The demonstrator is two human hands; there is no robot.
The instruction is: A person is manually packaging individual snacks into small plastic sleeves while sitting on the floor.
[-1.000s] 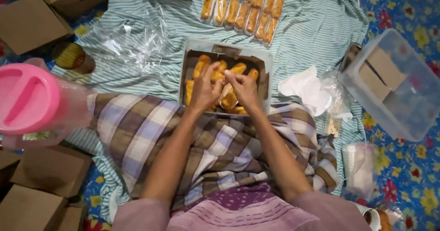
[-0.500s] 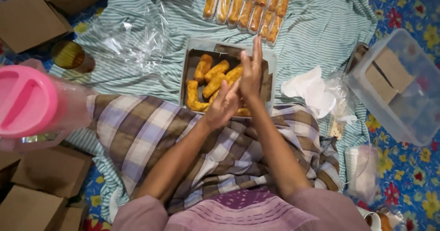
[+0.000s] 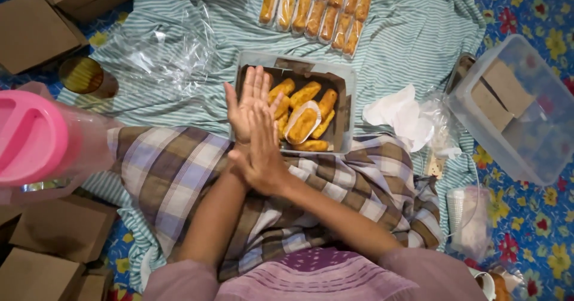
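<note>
Both hands are empty, left hand [image 3: 246, 101] flat with fingers spread and right hand [image 3: 261, 151] laid palm-down across it, probably rubbing off crumbs, just left of the tray [image 3: 349, 107] where a fried roll [image 3: 302, 125] sits half-wrapped among loose ones.

Two hands, the left hand [image 3: 246, 101] and right hand [image 3: 263, 157], press palm to palm at the centre. One tray [image 3: 350, 92] just past them toward 12 o'clock holds about seven fried rolls [image 3: 306, 93], one of them lying in a clear wrapper [image 3: 302, 123]. At 12 o'clock about eleven wrapped rolls [image 3: 315, 11] lie in two rows. One pink-lidded jar [image 3: 30, 135] stands at 9 o'clock. One clear plastic tub [image 3: 519, 107] sits at 3 o'clock. At least six cardboard boxes [image 3: 30, 29] show, at 10 and 8 o'clock.
</note>
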